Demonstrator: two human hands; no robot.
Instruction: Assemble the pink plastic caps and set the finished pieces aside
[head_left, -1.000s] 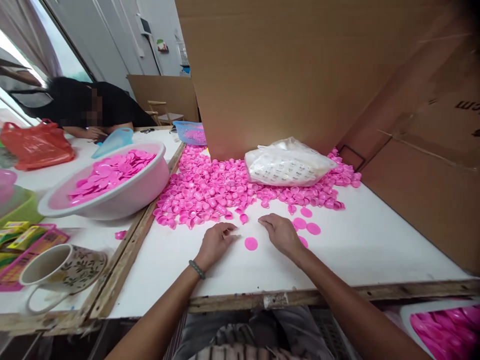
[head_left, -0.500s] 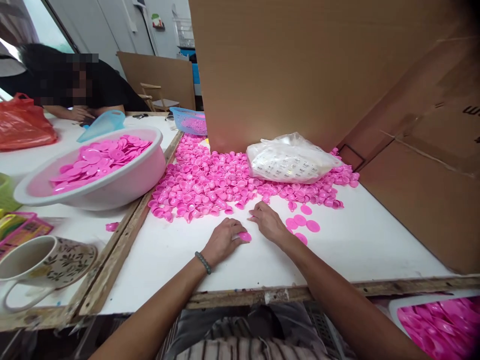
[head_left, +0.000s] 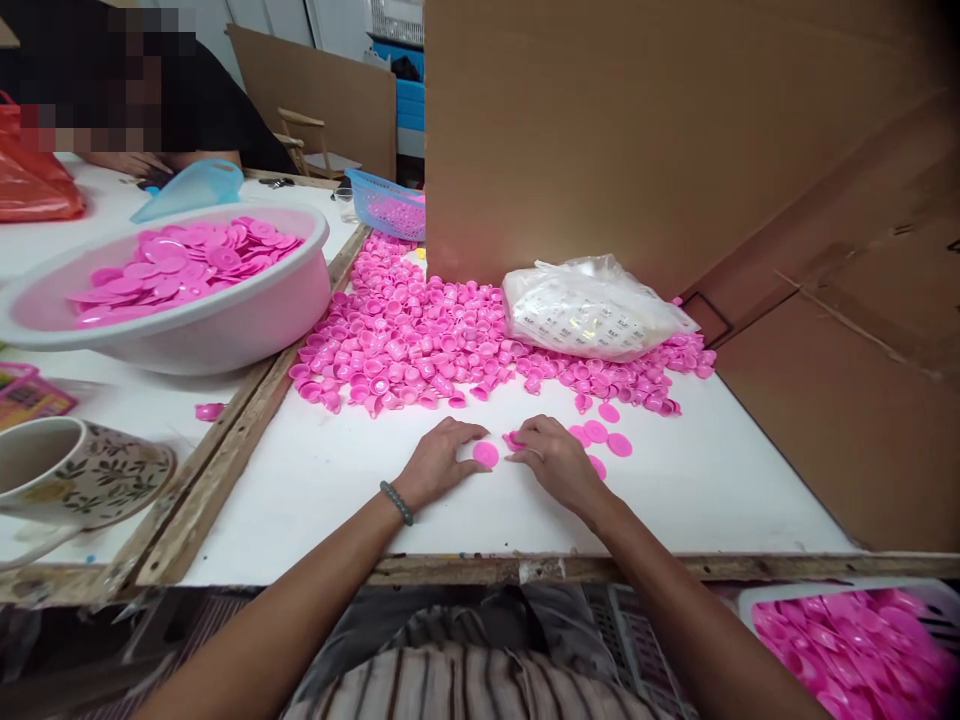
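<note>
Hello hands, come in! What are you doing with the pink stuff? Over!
Left hand: thumb and finger around pink disc, grip unclear. Right hand: pinching small pink piece. Loose discs close beside right hand.

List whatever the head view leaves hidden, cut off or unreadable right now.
All in the head view:
- Pink piece: partly covered by the right hand holding it.
- Blue basket: right end hidden behind the cardboard.
- Print in the plastic bag: too small to read.
- Mug: cut off by the left edge.
</note>
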